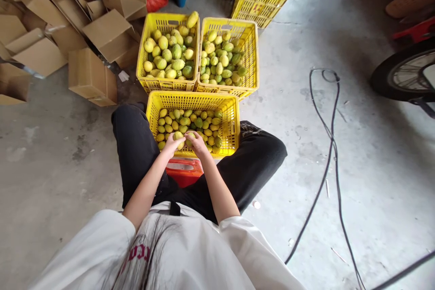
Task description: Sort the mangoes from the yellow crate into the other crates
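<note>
Holding one yellow-green fruit (178, 136) in your left hand (171, 144) and another (190, 137) in your right hand (199, 144), fingers closed round each over the nearest yellow crate (193, 99), you likely feel them firm, light, smooth; cup around the middle.

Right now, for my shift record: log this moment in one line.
left hand: holds fruit | right hand: holds fruit | over near crate | two far crates: fruit

single head-worn view, looking steeply down and forward, close above the lap, probably wide-angle, edges curving
</note>
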The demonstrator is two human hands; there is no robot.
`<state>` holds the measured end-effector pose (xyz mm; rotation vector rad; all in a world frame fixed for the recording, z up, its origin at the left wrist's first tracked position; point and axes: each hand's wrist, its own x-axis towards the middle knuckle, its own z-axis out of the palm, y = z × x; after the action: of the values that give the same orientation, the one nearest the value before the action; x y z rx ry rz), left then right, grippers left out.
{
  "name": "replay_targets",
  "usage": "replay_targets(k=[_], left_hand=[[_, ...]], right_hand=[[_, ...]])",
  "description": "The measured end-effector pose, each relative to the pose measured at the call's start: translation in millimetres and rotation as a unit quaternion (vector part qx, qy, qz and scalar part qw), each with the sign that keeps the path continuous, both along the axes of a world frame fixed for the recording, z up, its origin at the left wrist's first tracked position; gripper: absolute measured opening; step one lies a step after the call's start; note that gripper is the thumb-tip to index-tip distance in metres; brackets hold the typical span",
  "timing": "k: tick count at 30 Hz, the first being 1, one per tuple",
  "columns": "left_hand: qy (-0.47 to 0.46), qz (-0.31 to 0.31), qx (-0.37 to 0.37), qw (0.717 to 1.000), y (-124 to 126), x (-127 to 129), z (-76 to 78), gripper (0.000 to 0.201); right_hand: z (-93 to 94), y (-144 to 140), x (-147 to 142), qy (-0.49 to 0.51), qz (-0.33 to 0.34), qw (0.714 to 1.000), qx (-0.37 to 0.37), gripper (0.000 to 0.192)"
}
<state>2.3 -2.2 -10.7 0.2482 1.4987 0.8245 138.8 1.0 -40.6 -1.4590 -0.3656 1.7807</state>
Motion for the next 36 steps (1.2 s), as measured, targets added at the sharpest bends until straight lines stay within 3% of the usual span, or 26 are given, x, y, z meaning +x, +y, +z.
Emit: replay_targets(k=[4, 7, 10, 14, 18, 23, 28, 32, 36], left_hand=[[-0.016, 0.024, -0.016, 0.999, 2.8, -0.2, -0.5, 0.035], [-0.04, 0.037, -0.001, 0.999, 5.4, 2.2, 5.2, 0.025], [-0.074, 0.042, 0.025, 0.996, 6.8, 4.0, 13.1, 0.031], [-0.104, 0.026, 0.095, 0.99, 7.2, 2.4, 18.0, 0.044], [-0.062, -0.01, 0.118, 0.991, 4.2, 1.8, 14.0, 0.058], [-0.062, -0.055, 0.124, 0.989, -2.5, 5.4, 11.5, 0.058], [-0.055, -0.038, 0.085, 0.994, -1.9, 8.5, 18.4, 0.051], [-0.05, -0.01, 0.041, 0.998, 2.9, 10.1, 24.4, 0.038], [-0.037, 0.02, 0.013, 0.999, 6.7, 9.6, 24.5, 0.028]], right_hand=[[-5.3, 0.9, -0.8, -0.012, -0.011, 1.0, -0.009, 0.031], [-7.8, 4.4, 2.8, 0.033, -0.023, 0.999, 0.007, 0.025], [-9.6, 8.1, 8.2, 0.061, -0.047, 0.997, 0.014, 0.025], [-5.4, 8.9, 15.3, 0.017, -0.09, 0.995, 0.029, 0.038], [7.2, 5.7, 15.3, 0.031, -0.081, 0.995, 0.047, 0.054], [18.5, 3.1, 6.8, 0.044, -0.048, 0.997, 0.051, 0.059], [18.8, 3.0, 7.1, 0.034, -0.026, 0.998, 0.052, 0.058], [13.2, 3.5, 9.2, 0.026, -0.044, 0.998, 0.044, 0.044], [4.5, 5.9, 8.3, 0.083, -0.05, 0.994, 0.045, 0.033]])
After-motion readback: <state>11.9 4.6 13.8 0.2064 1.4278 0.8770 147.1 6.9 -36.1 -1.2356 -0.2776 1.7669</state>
